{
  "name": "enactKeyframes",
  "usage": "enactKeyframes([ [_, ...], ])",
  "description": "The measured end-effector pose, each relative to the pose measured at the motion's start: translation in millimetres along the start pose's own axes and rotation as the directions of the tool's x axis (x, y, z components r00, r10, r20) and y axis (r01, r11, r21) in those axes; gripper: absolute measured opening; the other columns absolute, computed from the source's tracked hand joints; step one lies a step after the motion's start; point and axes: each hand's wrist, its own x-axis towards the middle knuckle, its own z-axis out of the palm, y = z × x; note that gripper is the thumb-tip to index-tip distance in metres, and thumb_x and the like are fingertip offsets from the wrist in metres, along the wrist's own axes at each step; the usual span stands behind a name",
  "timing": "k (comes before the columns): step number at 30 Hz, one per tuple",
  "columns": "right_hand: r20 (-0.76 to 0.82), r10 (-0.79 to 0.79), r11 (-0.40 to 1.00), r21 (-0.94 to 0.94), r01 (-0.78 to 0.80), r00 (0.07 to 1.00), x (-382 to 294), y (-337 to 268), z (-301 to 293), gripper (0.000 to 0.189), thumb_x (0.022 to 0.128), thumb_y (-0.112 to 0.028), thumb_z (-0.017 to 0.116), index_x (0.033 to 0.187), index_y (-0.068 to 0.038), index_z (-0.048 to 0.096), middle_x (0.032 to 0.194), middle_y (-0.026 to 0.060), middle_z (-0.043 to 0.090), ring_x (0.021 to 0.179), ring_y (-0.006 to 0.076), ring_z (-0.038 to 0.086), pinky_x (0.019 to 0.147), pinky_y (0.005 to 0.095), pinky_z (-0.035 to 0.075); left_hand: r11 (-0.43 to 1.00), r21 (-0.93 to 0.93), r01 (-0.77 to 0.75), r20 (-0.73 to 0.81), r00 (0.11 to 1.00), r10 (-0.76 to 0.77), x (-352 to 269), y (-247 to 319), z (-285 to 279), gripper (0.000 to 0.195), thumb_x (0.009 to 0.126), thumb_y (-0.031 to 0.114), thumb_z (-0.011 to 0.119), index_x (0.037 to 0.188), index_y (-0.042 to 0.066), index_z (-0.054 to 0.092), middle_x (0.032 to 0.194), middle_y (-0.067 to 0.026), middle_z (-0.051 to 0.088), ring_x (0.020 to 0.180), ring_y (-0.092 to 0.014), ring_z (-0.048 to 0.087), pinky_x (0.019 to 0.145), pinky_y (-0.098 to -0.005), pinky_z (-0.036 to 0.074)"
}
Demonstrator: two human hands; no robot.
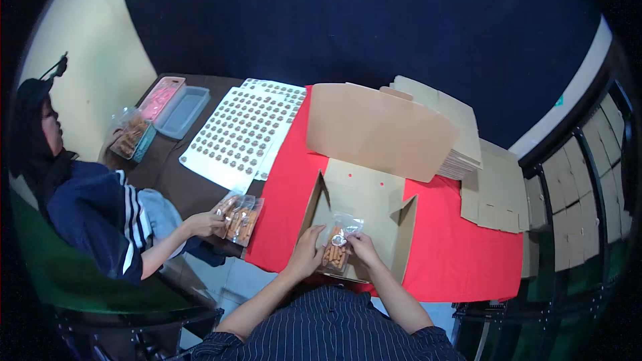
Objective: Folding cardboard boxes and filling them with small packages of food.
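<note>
An open cardboard box (371, 185) stands on a red tablecloth (451, 260) before me, its large lid raised at the back. Inside its near part is a clear plastic pouch of brown stick snacks (335, 256) with a round sticker on it. My left hand (306, 253) is at the pouch's left edge, thumb and fingers apart; whether it grips the pouch is unclear. My right hand (363, 248) pinches the pouch's upper right side near the sticker.
A co-worker (95, 210) at the left holds several snack pouches (243, 218) by the red cloth's edge. Sticker sheets (235, 135), an empty plastic tray (183, 110), a pink tray (163, 95) and a teal basket (144, 144) lie left. Flattened cardboard boxes (441, 110) are stacked at back right.
</note>
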Motion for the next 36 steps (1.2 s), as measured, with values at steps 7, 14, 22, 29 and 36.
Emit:
enactKeyframes([
  [7, 0.144, 0.204, 0.979, -0.006, -0.205, 0.968, 33.5, 43.2, 6.5, 0.016, 0.093, -0.016, 0.044, 0.099, -0.002, 0.050, 0.073, 0.0073, 0.058, 0.055, 0.0118, 0.053, 0.049, 0.0262, 0.043, 0.960, 0.279, -0.007, -0.231, 0.970, 0.074, -18.0, 2.5, -22.7, 0.032, 0.081, 0.007, 0.052, 0.112, 0.001, 0.051, 0.119, -0.0209, 0.048, 0.105, -0.036, 0.049, 0.094, -0.0431, 0.036],
  [14, 0.042, 0.171, 0.985, -0.013, -0.170, 0.984, 23.2, 30.0, 30.8, 0.047, 0.083, -0.005, 0.058, 0.120, -0.003, 0.027, 0.073, 0.0114, 0.058, 0.057, 0.0147, 0.057, 0.046, 0.0264, 0.045, 0.984, -0.140, 0.110, -0.043, 0.992, -0.117, -21.9, -36.4, -33.1, 0.027, 0.085, 0.009, 0.053, 0.112, 0.003, 0.054, 0.109, -0.0135, 0.053, 0.102, -0.027, 0.054, 0.084, -0.0345, 0.046],
  [22, -0.355, -0.482, 0.813, -0.523, 0.257, 0.801, -2.2, -10.3, 81.4, 0.083, 0.073, 0.008, 0.048, 0.143, -0.006, 0.005, 0.112, 0.0176, 0.044, 0.092, 0.0207, 0.050, 0.079, 0.0282, 0.045, 0.884, -0.414, 0.216, 0.184, 0.971, -0.152, -33.3, -79.9, -81.7, 0.027, 0.089, 0.011, 0.047, 0.114, 0.005, 0.055, 0.111, -0.0091, 0.058, 0.101, -0.018, 0.055, 0.089, -0.0312, 0.043],
  [29, -0.037, -0.526, 0.786, -0.403, 0.469, 0.850, -20.7, -59.5, 191.1, 0.061, 0.080, 0.005, 0.043, 0.138, -0.003, 0.025, 0.108, 0.0134, 0.045, 0.087, 0.0181, 0.049, 0.076, 0.0302, 0.044, 0.945, -0.253, 0.206, -0.034, 0.975, -0.221, -35.5, -117.2, -133.0, 0.028, 0.090, 0.017, 0.049, 0.114, 0.003, 0.052, 0.115, -0.0131, 0.053, 0.108, -0.024, 0.050, 0.094, -0.0348, 0.038],
  [36, 0.006, -0.021, 0.997, -0.080, 0.022, 1.000, 38.9, 26.9, 261.7, 0.040, 0.085, -0.020, 0.061, 0.111, -0.003, 0.036, 0.077, 0.0081, 0.057, 0.057, 0.0141, 0.055, 0.048, 0.0253, 0.044, 0.932, 0.322, 0.166, -0.504, 0.864, 0.020, -34.4, -203.7, -198.8, 0.040, 0.080, 0.012, 0.056, 0.118, 0.003, 0.047, 0.116, -0.0171, 0.049, 0.110, -0.037, 0.044, 0.093, -0.0418, 0.037],
])
